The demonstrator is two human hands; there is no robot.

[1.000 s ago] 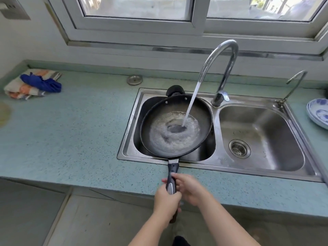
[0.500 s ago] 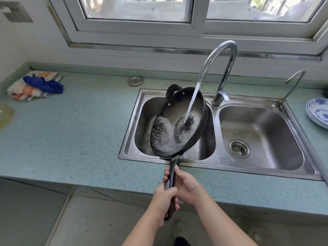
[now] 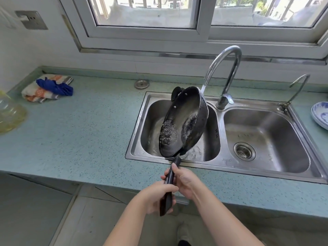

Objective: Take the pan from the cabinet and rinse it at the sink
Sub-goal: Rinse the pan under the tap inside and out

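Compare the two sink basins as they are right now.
The left basin has the tilted pan held over it and is wet; the right basin has nothing over it. The right basin's drain shows; the left basin's cannot be seen. Both are steel.

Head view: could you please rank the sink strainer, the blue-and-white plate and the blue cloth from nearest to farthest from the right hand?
From the right hand:
1. Sink strainer, in the right basin.
2. Blue cloth, far left on the counter.
3. Blue-and-white plate, far right edge; too close to the cloth to call.
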